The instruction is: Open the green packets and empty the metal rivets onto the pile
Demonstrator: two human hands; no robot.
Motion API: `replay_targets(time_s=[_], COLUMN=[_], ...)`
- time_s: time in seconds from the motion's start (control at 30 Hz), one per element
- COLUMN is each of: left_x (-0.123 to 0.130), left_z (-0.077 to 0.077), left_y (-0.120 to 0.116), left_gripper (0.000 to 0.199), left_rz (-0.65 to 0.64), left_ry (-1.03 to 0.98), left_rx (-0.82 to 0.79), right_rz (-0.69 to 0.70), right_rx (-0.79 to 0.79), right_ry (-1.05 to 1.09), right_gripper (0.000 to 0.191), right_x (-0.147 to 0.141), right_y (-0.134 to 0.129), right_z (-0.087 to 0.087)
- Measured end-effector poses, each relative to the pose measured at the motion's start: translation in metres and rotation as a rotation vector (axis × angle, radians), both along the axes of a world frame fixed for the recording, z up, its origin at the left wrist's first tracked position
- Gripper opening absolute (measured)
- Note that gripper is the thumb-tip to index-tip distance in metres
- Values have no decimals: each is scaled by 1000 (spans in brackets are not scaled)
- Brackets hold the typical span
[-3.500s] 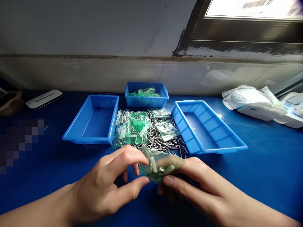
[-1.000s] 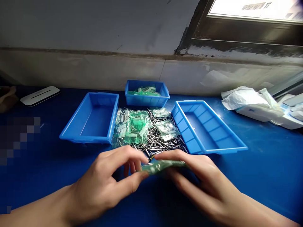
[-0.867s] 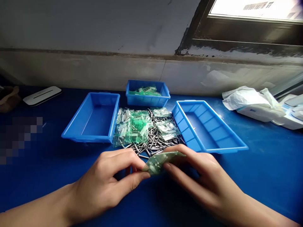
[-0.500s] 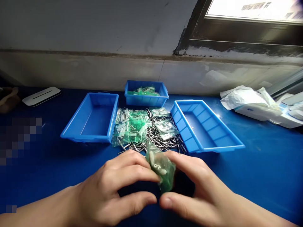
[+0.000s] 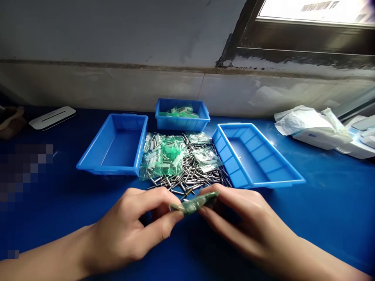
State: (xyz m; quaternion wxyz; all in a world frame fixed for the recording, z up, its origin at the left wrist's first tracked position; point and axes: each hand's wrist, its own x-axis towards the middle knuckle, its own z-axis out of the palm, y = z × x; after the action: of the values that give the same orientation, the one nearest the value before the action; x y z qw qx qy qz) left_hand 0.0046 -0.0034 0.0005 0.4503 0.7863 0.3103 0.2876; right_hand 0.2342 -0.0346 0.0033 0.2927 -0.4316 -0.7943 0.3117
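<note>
A small green-tinted plastic bag (image 5: 195, 203) is stretched between my two hands, seen nearly edge-on, so its contents are hard to make out. My left hand (image 5: 140, 226) pinches its left end between thumb and forefinger. At the other end, the thumb and fingers of my right hand (image 5: 243, 222) close on it. Just beyond my fingertips lies a heap of metal screws (image 5: 190, 175). Several filled clear and green plastic bags (image 5: 166, 154) rest on the heap's left side, and more bags with white parts (image 5: 206, 158) lie on its right.
Blue bins stand left (image 5: 109, 169) and right (image 5: 275, 182) of the heap. A smaller blue bin (image 5: 183, 124) behind holds green bags. A white flat device (image 5: 52, 118) lies far left. White crumpled wrapping (image 5: 310, 123) sits at the right, near the wall.
The bag has turned from showing its broad face to lying nearly edge-on. Both hands have closed their thumbs and fingers onto its ends.
</note>
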Motion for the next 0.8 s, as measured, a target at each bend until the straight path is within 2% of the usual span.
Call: replay_targets(time_s=[0.13, 0.23, 0.33, 0.43, 0.63, 0.8], left_x=[0, -1, -2, -3, -4, -2], left_z=[3, 3, 1, -2, -2, 0], left_y=[2, 3, 2, 2, 3, 2], left_gripper=[16, 16, 19, 23, 32, 44], left_rz=[42, 48, 47, 45, 93, 3], left_ry=[-42, -48, -78, -119, -143, -151], left_rx=[73, 116, 115, 119, 181, 192], right_rz=[-89, -96, -114, -105, -52, 20], right_rx=[130, 65, 3, 39, 112, 154], right_ry=[-23, 0, 60, 119, 44, -36], right_gripper=[19, 11, 13, 18, 19, 19], right_x=[3, 4, 5, 6, 8, 1], right_y=[-2, -4, -5, -4, 1, -2], right_z=[-2, -2, -1, 2, 0, -2])
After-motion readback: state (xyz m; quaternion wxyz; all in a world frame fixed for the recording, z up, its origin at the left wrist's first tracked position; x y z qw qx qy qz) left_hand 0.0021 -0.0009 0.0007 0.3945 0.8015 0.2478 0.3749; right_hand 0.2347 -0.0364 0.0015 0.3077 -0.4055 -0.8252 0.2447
